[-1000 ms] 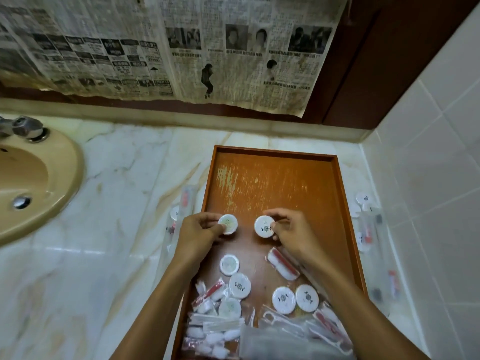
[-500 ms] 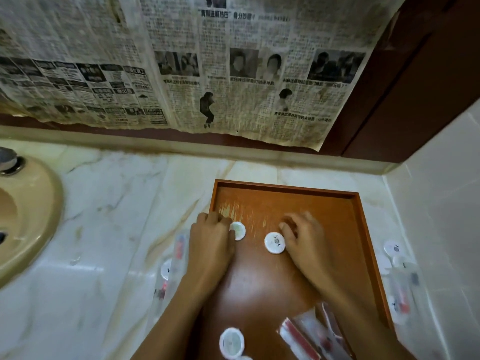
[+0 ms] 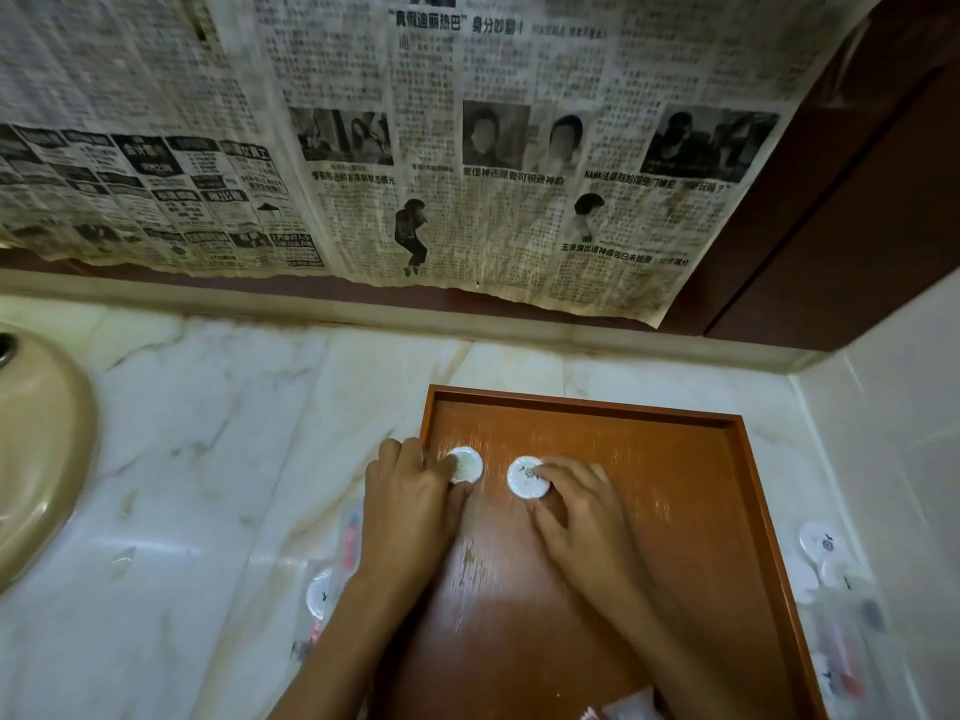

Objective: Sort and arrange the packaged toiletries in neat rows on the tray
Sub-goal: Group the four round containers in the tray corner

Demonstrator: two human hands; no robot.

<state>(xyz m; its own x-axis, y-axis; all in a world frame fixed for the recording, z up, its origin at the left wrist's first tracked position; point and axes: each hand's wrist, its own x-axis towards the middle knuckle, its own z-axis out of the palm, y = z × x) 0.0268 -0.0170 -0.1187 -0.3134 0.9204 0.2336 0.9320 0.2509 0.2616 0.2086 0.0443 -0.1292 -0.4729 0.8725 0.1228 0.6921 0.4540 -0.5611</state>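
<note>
Marble counter carries the wooden tray (image 3: 582,407), where the left hand (image 3: 410,506) and right hand (image 3: 582,517) have slid two round white packets (image 3: 525,478) to its far-left corner, fingers pinching them, starting a row.

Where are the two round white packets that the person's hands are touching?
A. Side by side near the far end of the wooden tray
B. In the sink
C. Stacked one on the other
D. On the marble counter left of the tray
A: the left packet and the right packet lie apart, side by side, on the tray near its far rim.
</note>
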